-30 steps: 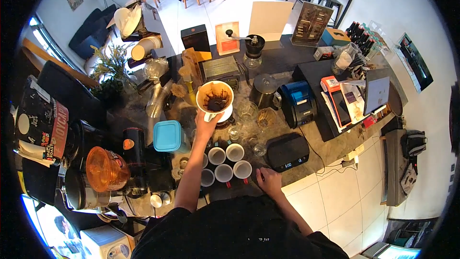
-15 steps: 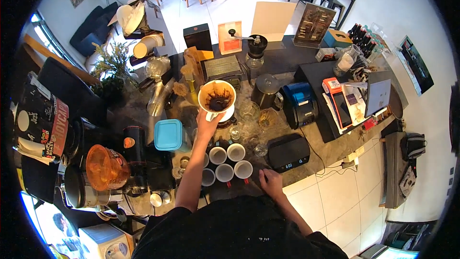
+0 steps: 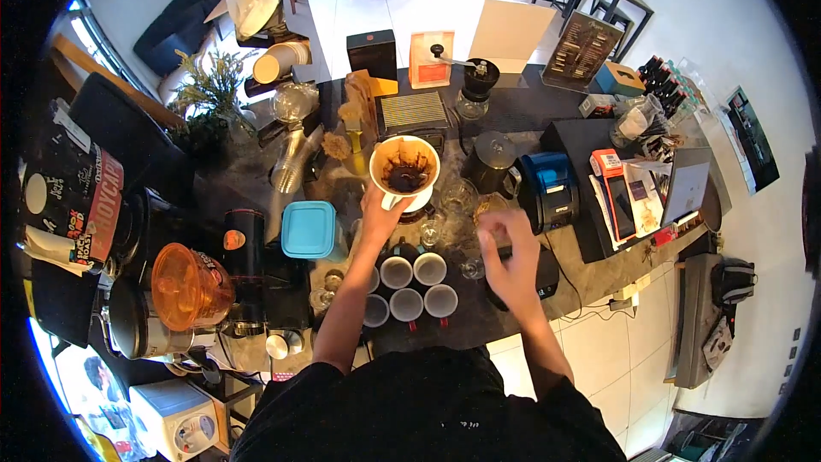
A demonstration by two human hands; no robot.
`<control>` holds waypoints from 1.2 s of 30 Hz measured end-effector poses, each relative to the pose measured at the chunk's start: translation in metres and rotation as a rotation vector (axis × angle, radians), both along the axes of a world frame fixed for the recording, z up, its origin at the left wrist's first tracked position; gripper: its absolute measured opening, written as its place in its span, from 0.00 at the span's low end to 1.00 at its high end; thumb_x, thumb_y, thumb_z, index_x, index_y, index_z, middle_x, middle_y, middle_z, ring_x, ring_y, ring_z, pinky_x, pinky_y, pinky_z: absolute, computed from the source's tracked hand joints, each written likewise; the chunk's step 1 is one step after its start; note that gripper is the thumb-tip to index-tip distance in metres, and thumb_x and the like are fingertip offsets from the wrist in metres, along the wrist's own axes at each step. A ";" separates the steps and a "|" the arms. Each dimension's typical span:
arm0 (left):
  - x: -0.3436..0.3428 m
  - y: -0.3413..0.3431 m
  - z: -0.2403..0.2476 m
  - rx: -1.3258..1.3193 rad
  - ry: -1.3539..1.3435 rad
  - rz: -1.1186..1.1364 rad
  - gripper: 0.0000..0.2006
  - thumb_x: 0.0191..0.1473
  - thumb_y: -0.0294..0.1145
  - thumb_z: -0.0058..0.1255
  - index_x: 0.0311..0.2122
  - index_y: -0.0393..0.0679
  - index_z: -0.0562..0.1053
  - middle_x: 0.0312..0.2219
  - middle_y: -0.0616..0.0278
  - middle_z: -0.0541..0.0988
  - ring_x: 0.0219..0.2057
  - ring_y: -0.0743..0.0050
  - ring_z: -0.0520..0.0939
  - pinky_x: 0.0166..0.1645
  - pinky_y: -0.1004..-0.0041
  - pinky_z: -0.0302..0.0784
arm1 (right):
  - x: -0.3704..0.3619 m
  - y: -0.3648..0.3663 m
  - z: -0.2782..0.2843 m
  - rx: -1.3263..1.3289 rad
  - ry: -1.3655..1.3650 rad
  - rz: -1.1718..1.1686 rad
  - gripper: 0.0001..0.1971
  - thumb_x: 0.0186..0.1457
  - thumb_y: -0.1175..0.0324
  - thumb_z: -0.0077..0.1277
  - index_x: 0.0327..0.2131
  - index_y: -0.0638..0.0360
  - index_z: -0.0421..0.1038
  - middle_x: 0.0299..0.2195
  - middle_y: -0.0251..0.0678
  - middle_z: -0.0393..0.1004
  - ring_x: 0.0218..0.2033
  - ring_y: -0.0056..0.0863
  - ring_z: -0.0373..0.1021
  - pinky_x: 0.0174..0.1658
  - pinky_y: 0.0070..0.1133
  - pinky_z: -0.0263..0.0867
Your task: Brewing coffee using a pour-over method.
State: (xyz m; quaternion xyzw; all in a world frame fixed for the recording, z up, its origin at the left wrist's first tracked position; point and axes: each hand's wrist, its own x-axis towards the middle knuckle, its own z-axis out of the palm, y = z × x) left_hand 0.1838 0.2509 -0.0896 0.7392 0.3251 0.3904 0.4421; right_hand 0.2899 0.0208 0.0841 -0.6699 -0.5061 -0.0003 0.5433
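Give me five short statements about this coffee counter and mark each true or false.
1. The left hand holds a white cone dripper with wet grounds inside. True.
2. The right hand rests flat on the counter edge. False: it is raised above the black scale, blurred.
3. Five white cups stand clustered near the person. True.
4. The lidded plastic box is red. False: it is blue.
5. The black kettle stands right of the dripper. True.

Counter crowding around the right hand, glasses and kettle blocking ahead, printer standing to its right, cups sitting to its left, scale lying beneath it, bare counter opening rightward near the edge.
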 end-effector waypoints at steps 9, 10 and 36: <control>0.000 -0.009 0.014 -0.048 -0.028 -0.028 0.33 0.44 0.37 0.67 0.57 0.43 0.69 0.55 0.53 0.72 0.57 0.50 0.72 0.58 0.55 0.66 | 0.038 0.100 -0.007 -0.148 -0.393 0.138 0.17 0.53 0.65 0.60 0.46 0.57 0.75 0.38 0.37 0.68 0.42 0.37 0.64 0.47 0.30 0.61; 0.000 -0.009 0.012 -0.052 -0.009 -0.017 0.34 0.45 0.38 0.66 0.58 0.44 0.68 0.56 0.54 0.71 0.58 0.51 0.71 0.59 0.56 0.64 | 0.038 0.104 -0.008 -0.176 -0.420 0.172 0.15 0.54 0.65 0.59 0.45 0.57 0.76 0.38 0.36 0.68 0.42 0.37 0.64 0.47 0.30 0.61; 0.001 -0.010 0.009 0.107 0.026 0.072 0.32 0.44 0.38 0.69 0.54 0.41 0.70 0.51 0.53 0.76 0.53 0.54 0.77 0.55 0.59 0.71 | 0.033 0.133 -0.016 -0.127 -0.321 0.358 0.05 0.56 0.74 0.50 0.36 0.64 0.71 0.33 0.44 0.73 0.36 0.46 0.68 0.42 0.33 0.64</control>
